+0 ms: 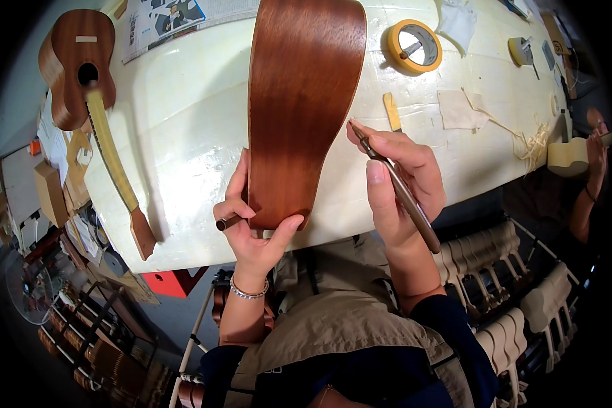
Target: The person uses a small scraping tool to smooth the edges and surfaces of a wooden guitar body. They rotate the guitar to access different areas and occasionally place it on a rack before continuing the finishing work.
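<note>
A reddish-brown wooden instrument body, like a ukulele's, rests on its edge on the table with a curved side facing up. My left hand grips its near end, thumb on one face and fingers on the other. A short brown pen cap is tucked between fingers of that same hand. To the right of the body, my right hand holds a slim brown pen between thumb and fingers. The pen's tip points up and left, apart from the wood.
A ukulele lies at left on the pale table. Beyond my right hand are a yellow-handled tool, a tape roll, a beige sheet and shavings. Racked pale parts stand lower right; another person's hand shows far right.
</note>
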{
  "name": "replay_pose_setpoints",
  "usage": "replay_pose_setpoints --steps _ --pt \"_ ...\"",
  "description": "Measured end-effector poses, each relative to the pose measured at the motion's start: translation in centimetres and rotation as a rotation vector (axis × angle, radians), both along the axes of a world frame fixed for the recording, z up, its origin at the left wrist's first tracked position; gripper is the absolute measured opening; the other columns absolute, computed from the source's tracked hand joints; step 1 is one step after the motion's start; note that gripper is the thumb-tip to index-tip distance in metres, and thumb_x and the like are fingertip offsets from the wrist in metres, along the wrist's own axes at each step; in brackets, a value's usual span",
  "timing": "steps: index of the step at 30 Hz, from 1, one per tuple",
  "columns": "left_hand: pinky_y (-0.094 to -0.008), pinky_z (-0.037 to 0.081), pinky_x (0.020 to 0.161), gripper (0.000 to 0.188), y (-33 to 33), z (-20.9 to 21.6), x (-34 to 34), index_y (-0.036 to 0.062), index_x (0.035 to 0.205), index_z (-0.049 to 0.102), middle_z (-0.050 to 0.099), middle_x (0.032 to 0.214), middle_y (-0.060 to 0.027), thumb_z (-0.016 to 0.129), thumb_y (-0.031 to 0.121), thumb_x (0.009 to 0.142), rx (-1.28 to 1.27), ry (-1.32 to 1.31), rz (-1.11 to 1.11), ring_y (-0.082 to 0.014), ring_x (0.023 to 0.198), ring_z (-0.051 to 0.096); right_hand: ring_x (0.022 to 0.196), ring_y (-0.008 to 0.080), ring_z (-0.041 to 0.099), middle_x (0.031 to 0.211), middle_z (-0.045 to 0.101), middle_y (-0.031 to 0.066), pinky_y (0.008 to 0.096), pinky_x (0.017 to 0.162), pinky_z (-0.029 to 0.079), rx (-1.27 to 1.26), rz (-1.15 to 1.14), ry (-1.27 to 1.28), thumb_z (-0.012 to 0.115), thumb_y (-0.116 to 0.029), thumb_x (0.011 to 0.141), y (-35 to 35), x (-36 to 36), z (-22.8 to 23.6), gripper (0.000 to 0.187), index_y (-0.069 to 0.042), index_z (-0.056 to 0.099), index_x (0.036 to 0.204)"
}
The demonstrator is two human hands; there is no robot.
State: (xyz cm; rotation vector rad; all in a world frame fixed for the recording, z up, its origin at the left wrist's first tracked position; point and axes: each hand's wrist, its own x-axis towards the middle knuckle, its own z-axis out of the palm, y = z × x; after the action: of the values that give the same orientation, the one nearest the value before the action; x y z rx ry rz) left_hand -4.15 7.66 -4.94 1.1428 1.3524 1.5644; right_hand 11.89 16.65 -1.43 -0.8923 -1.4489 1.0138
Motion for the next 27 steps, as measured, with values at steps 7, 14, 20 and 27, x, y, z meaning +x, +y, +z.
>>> replay_pose_setpoints --steps 7,14,20,27 --pt "-0.044 0.038 0.102 0.056 0.0 0.0 0.1 0.0135 0.094 0.028 0.028 0.14 -0.0321 0.079 0.011 0.071 0.003 0.025 0.003 -0.0375 0.129 0.036 0.084 0.0212 0.065 0.096 0.066 0.0194 0.0271 0.074 0.051 0.018 -0.038 -0.013 0.061 0.003 0.08 0.7 -0.2 0.2 0.02 0.004 0.058 0.1" --pt "-0.0437 0.039 0.102 0.056 0.1 0.1 0.2 0.0133 0.094 0.028 0.028 0.14 -0.0321 0.079 0.01 0.071 0.012 -0.011 0.004 -0.0375 0.129 0.036 0.088 0.0225 0.064 0.098 0.065 0.0208 0.0306 0.079 0.05 0.012 -0.014 -0.052 0.058 0.002 0.082 1.1 -0.1 0.5 0.017 0.005 0.056 0.1" --pt "-0.0435 0.038 0.102 0.056 0.0 0.1 0.1 0.0132 0.094 0.028 0.028 0.14 -0.032 0.079 0.011 0.071 0.005 -0.006 0.01 -0.0375 0.13 0.036 0.083 0.0198 0.066 0.094 0.067 0.0173 0.0262 0.073 0.051 0.016 -0.038 -0.022 0.062 0.003 0.079 1.3 -0.3 0.3 0.019 0.003 0.06 0.097" --pt "-0.0437 0.038 0.102 0.056 0.1 0.0 0.1 0.0132 0.094 0.028 0.027 0.14 -0.032 0.079 0.011 0.071 0.015 -0.02 0.008 -0.0375 0.13 0.035 0.083 0.0208 0.066 0.094 0.066 0.0173 0.0269 0.074 0.051 0.004 -0.002 -0.019 0.062 0.003 0.079 0.8 -0.3 0.2 0.018 0.004 0.06 0.097"
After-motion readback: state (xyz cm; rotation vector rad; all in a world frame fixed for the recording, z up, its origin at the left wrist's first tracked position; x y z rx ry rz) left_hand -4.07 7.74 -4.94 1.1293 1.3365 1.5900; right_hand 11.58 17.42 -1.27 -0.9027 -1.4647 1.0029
